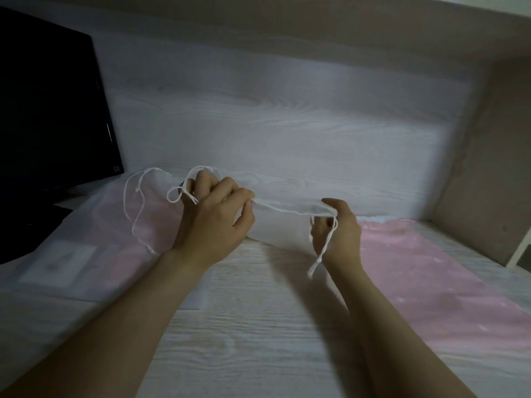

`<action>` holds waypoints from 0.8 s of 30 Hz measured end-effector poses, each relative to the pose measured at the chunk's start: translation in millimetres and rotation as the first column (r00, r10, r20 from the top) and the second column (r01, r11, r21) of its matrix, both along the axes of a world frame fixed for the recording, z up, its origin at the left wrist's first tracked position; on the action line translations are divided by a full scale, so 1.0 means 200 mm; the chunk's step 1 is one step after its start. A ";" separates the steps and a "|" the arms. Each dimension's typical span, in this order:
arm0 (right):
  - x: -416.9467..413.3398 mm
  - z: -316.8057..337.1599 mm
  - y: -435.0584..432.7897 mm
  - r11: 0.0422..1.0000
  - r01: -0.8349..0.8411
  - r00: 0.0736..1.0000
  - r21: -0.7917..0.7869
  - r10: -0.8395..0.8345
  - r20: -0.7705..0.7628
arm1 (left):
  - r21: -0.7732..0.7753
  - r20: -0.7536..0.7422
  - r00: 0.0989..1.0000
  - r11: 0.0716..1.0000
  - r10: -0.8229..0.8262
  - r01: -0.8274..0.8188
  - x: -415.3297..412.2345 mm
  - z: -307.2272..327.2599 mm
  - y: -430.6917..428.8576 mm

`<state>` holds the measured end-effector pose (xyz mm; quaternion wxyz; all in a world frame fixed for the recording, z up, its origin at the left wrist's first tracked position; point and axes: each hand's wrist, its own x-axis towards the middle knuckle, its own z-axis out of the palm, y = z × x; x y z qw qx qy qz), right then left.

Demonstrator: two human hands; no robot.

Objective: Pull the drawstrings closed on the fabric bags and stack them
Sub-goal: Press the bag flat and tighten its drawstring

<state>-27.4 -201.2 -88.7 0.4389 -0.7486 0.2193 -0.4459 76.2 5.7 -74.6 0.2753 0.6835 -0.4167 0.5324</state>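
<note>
both hands are on the white fabric bag (pixel 281 222), held just above the desk (pixel 258 326) at centre. your left hand (pixel 212 216) grips the left end of its mouth, with a cord loop (pixel 184 193) round the fingers. your right hand (pixel 337 229) pinches the right end, a knotted cord tail (pixel 321 254) hanging below. mouth lies flat, not gathered. judgement: light, limp cloth; the thin cord may slip, so take it near the hem. contents cannot be told. a sheer bag (pixel 94 222) lying left shows pink inside; pink fabric (pixel 431 268) lies right.
</note>
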 end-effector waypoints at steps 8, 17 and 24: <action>-0.09 0.13 0.14 0.894 -0.335 0.922 0.297 0.246 0.300 | 0.196 -0.156 0.988 0.981 0.019 0.012 0.05 -0.06 -0.01; -0.03 0.04 0.09 0.998 -0.054 0.993 0.039 0.050 0.107 | 0.022 -0.467 0.881 0.997 0.075 -0.073 0.00 -0.04 -0.01; -0.03 0.03 0.09 0.998 -0.022 0.998 0.056 0.019 0.068 | -0.109 -0.629 0.777 0.985 0.033 -0.130 0.00 -0.01 0.00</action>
